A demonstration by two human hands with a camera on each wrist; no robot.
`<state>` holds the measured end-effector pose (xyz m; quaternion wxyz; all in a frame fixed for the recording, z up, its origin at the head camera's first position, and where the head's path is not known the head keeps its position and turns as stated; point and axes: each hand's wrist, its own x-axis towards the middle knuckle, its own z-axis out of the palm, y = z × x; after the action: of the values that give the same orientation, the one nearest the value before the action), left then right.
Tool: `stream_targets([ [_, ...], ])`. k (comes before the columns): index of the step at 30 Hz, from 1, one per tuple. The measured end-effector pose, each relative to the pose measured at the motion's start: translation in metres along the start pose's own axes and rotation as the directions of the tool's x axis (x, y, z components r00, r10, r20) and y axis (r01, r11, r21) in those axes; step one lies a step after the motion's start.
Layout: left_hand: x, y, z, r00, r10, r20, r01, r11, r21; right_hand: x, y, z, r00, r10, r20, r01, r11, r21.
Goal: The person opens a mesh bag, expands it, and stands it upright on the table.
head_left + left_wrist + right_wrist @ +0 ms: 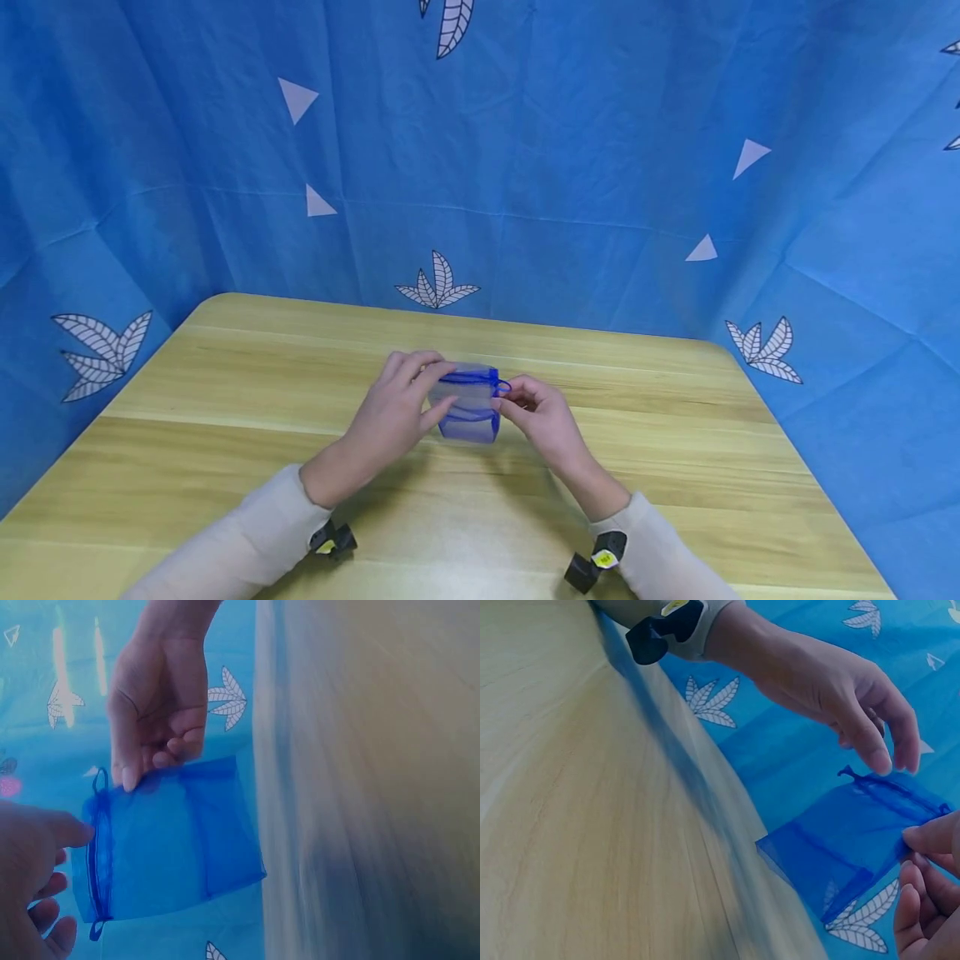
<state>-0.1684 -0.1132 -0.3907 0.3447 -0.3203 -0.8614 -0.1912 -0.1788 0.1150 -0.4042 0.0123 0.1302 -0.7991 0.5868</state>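
A translucent blue drawstring pouch (pixel 468 404) is held up over the table, its mesh sheer and its cord loops showing at the gathered end. My right hand (pixel 543 417) pinches one side edge between thumb and fingers, as the right wrist view shows with the pouch (pixel 832 847) and right hand (pixel 934 877). At the drawstring end, my left hand (pixel 393 408) has thumb and forefinger spread apart, their tips right at the pouch's mouth. In the left wrist view, a left fingertip overlaps the mouth of the pouch (pixel 165 840).
A light wood-grain table (pixel 645 492) lies beneath both hands. Blue curtains (pixel 525 167) with white leaf and triangle prints hang behind and at both sides. Small black wrist devices (pixel 603 554) sit over the pale sleeves (pixel 247 533).
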Motion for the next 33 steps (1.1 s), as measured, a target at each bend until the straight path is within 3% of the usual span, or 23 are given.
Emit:
stream_targets([
  [5, -0.001, 0.002, 0.001, 0.999, -0.012, 0.045, 0.012, 1.000, 0.007, -0.002, 0.000, 0.002, 1.000, -0.017, 0.006, 0.017, 1.000, -0.021],
  [11, -0.001, 0.004, -0.001, 0.998, 0.015, 0.063, -0.015, 1.000, 0.009, -0.002, 0.002, 0.002, 0.999, -0.035, 0.031, 0.036, 0.999, -0.030],
  [16, 0.001, 0.008, -0.006, 0.995, 0.051, 0.084, -0.055, 0.998, 0.041, -0.003, -0.001, 0.001, 0.994, -0.051, 0.097, 0.059, 0.995, -0.076],
  [23, 0.000, 0.013, -0.011, 0.987, 0.050, 0.151, -0.058, 0.997, 0.047, -0.006, -0.012, -0.002, 0.985, -0.046, 0.169, 0.067, 0.990, -0.122],
  [29, -0.001, 0.020, -0.009, 0.978, 0.125, 0.169, -0.133, 0.990, 0.038, -0.007, -0.019, -0.004, 0.980, -0.069, 0.187, 0.097, 0.984, -0.147],
  [33, -0.002, 0.024, -0.008, 0.974, 0.170, 0.148, -0.178, 0.983, 0.039, -0.005, -0.027, -0.004, 0.973, -0.079, 0.215, 0.136, 0.956, -0.262],
])
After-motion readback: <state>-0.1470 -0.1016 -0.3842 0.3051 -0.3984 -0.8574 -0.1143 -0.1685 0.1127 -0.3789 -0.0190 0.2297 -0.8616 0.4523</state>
